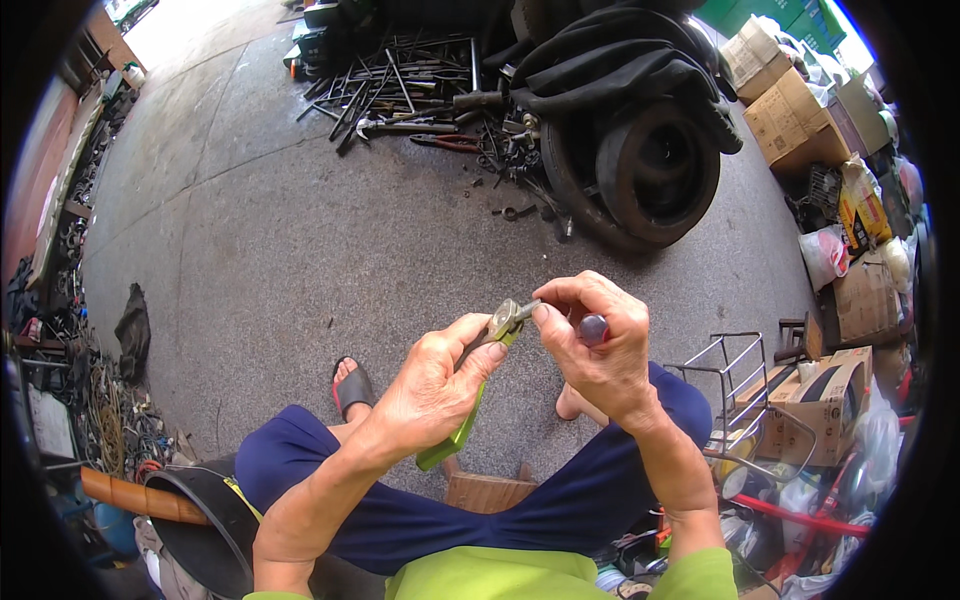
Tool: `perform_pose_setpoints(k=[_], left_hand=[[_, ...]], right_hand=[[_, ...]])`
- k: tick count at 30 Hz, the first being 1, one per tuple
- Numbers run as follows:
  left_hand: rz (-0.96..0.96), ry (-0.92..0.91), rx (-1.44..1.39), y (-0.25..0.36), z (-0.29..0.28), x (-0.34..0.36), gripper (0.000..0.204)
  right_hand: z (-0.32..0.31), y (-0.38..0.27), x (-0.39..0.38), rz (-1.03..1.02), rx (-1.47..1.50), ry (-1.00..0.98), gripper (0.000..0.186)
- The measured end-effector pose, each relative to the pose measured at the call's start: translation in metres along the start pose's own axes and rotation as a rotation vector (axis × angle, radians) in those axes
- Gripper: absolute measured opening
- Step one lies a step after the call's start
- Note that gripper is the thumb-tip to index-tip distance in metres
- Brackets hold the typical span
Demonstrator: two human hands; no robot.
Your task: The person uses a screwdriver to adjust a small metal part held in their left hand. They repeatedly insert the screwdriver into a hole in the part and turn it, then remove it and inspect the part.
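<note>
My left hand (432,385) is wrapped round a pair of pliers (463,440) with green handles, which point down toward my lap. The pliers' metal head meets a small grey metal piece (528,309); whether the jaws grip it I cannot tell. Thumb and forefinger of my right hand (600,350) pinch the far end of that piece. Also tucked in the right hand is a tool with a round-ended, dark and red handle (593,328), like a screwdriver's; its other end is hidden. Both hands meet above the floor, in front of my knees.
A wooden stool (488,493) shows between my legs. Hand tools (400,90) lie heaped ahead, beside stacked tyres (660,165) and black rubber tubes (620,60). Cardboard boxes (790,115), bags and a wire rack (735,385) crowd the right. A black bucket (205,530) stands at my left.
</note>
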State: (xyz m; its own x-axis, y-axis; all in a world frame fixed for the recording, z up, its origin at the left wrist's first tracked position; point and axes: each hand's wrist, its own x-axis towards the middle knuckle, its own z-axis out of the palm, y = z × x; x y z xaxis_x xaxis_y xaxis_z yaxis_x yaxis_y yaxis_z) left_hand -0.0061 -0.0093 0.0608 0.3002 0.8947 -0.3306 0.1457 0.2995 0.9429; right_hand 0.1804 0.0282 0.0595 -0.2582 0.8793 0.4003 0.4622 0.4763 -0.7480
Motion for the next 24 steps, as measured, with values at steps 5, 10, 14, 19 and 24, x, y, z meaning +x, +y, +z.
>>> perform_pose_setpoints(k=[5, 10, 14, 19, 24], left_hand=[[0.029, -0.007, -0.053, -0.011, -0.002, 0.005, 0.026], [0.167, 0.022, -0.179, -0.029, 0.004, 0.013, 0.033], [0.036, -0.064, -0.187, -0.01, -0.001, 0.007, 0.036], [0.05, -0.064, -0.285, -0.016, 0.0, 0.009, 0.036], [-0.05, -0.078, -0.486, -0.013, 0.002, 0.009, 0.031]], right_hand=[[-0.002, -0.017, -0.002, -0.075, -0.02, -0.131, 0.016], [0.001, -0.016, -0.002, -0.049, -0.052, -0.092, 0.015], [-0.003, -0.007, -0.001, 0.056, -0.039, -0.046, 0.012], [-0.001, -0.011, -0.004, -0.052, 0.035, -0.071, 0.014], [0.006, -0.013, -0.005, -0.16, 0.029, -0.09, 0.019]])
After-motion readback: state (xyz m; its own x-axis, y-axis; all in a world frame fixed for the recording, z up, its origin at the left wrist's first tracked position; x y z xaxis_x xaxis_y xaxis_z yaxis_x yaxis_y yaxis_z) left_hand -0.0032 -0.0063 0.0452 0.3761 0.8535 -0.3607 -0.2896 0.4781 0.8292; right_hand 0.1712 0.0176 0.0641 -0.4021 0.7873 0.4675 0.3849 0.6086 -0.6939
